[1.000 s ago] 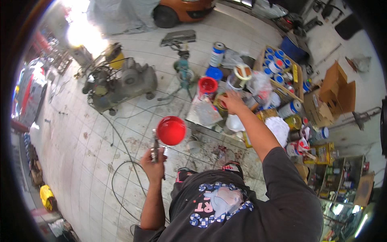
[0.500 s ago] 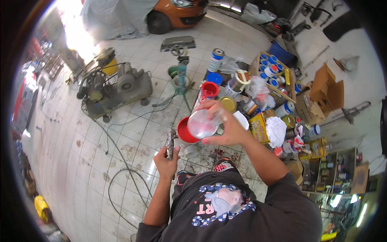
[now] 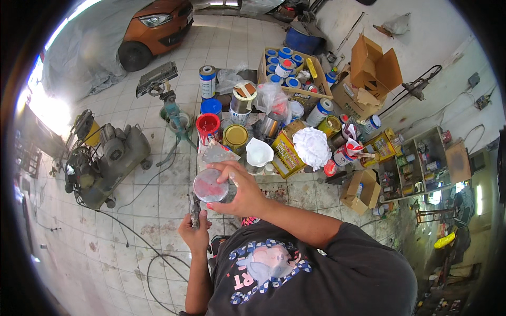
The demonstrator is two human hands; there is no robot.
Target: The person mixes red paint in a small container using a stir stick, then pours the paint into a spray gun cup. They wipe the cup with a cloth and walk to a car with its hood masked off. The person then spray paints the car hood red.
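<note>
My left hand is closed round the handle of a metal spray gun, held upright in front of my body. A round, translucent lid smeared with red now sits where the gun's cup is, over its opening. The fingers of my right hand are wrapped round the lid's far and near edges. The cup's body is mostly hidden under the lid and hand. Just beyond my right hand are a grey, paint-stained flat sheet and a white cup-like container.
An open red paint can, a gold-lidded can and a crumpled white cloth crowd the work surface. Behind stands a carton of blue-capped cans. An air compressor and a looping hose lie to the left.
The lid has gone from tilted beside the red-lined cup to lying over its opening, my right hand still on it. The view has turned to the right.
</note>
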